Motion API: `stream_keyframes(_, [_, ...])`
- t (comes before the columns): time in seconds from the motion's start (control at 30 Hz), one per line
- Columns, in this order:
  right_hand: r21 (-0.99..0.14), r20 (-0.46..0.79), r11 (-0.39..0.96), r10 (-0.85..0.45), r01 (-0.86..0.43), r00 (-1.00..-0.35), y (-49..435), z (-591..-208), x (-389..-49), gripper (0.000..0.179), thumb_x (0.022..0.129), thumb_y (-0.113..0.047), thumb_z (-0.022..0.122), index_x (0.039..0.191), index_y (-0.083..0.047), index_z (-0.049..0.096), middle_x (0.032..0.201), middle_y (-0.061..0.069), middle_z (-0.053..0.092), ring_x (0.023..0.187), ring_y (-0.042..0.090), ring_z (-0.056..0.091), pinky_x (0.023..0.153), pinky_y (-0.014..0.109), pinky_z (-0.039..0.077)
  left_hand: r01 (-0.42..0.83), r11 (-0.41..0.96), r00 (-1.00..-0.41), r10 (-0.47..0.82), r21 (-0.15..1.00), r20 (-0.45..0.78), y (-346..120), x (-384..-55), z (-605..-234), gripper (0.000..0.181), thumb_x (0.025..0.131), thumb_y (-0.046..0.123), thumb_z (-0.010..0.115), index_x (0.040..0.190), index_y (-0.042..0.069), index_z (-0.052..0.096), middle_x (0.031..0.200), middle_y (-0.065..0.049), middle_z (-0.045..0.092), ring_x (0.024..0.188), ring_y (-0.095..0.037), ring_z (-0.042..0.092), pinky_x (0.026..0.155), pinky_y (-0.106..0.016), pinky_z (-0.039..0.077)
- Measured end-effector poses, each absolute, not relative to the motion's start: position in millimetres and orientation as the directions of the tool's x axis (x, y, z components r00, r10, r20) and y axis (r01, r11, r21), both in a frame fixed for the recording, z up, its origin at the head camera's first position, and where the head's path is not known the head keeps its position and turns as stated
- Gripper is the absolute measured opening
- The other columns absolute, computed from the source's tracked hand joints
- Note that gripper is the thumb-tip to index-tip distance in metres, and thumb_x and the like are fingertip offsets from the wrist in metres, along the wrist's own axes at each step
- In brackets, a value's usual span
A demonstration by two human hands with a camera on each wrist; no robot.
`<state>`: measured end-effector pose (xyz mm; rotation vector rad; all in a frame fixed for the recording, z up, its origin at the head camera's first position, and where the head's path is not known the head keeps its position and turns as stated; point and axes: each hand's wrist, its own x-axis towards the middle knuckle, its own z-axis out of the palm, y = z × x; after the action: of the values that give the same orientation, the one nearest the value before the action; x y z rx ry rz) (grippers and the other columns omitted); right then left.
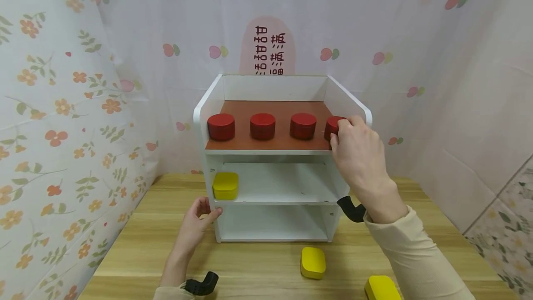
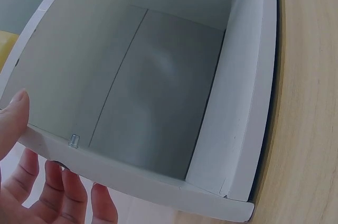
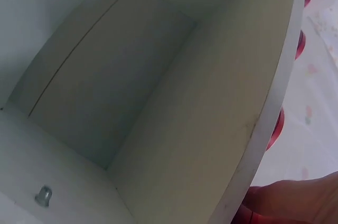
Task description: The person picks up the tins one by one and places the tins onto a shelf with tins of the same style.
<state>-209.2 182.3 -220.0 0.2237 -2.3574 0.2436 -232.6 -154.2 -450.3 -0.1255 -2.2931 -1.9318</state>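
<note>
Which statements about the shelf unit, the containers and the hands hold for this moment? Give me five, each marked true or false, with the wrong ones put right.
1. Four round red containers stand on top of the shelf unit. True.
2. A yellow box sits at the right end of the middle shelf. False: the yellow box is at the left end of the middle shelf.
3. The right hand holds the rightmost red container. True.
4. The left hand grips the side of the shelf unit. True.
5. Two more yellow boxes lie on the bottom shelf. False: those two are on the wooden table in front.
</note>
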Motion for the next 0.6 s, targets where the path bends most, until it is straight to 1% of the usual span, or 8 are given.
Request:
stream_keyframes(0.13, [-0.129,0.7,0.959,-0.094,-0.254,-0.708,185,-220,-208,0.019,0.088,-0.005,0.066,0.1,0.01,0.062,0.098,0.024,0.058,0.074,0.047,0.06,0.064,0.059,0.051,0.153,0.171,-0.987,-0.021,0.973,0.159,-155,-231,-450,0.038,0.089,0.022,0.075,0.113,0.005,0.051,0.104,-0.011,0.052,0.101,-0.023,0.048,0.081,-0.029,0.041])
stream_keyframes(0.2, [-0.155,0.71,0.946,-0.093,-0.283,-0.698,185,-221,-207,0.021,0.088,-0.005,0.066,0.103,0.009,0.062,0.102,0.024,0.058,0.076,0.047,0.06,0.066,0.06,0.051,0.153,0.17,-0.987,-0.019,0.973,0.158,-155,-230,-450,0.038,0.089,0.023,0.074,0.113,0.006,0.051,0.104,-0.011,0.052,0.101,-0.023,0.048,0.081,-0.029,0.041])
stream_keyframes(0.4, [-0.184,0.771,0.905,-0.109,-0.384,-0.627,185,-225,-200,0.037,0.088,-0.009,0.069,0.118,0.007,0.053,0.111,0.026,0.056,0.076,0.043,0.059,0.066,0.057,0.052,0.143,0.167,-0.989,-0.018,0.976,0.148,-156,-229,-449,0.038,0.089,0.023,0.074,0.114,0.006,0.05,0.105,-0.011,0.052,0.102,-0.022,0.047,0.082,-0.03,0.04])
stream_keyframes(0.5, [-0.192,0.787,0.897,-0.102,-0.398,-0.609,185,-229,-192,0.043,0.088,-0.015,0.07,0.123,0.005,0.053,0.116,0.025,0.054,0.084,0.041,0.059,0.067,0.057,0.051,0.138,0.169,-0.989,-0.021,0.976,0.144,-156,-230,-449,0.039,0.089,0.023,0.074,0.114,0.006,0.051,0.106,-0.011,0.052,0.102,-0.023,0.047,0.083,-0.031,0.04])
stream_keyframes(0.6, [-0.211,0.791,0.896,-0.078,-0.39,-0.606,187,-233,-183,0.042,0.088,-0.019,0.071,0.121,0.002,0.056,0.116,0.022,0.054,0.091,0.037,0.056,0.065,0.059,0.049,0.137,0.173,-0.99,-0.021,0.975,0.143,-156,-230,-449,0.039,0.089,0.024,0.074,0.114,0.006,0.051,0.106,-0.011,0.052,0.103,-0.023,0.047,0.084,-0.032,0.04])
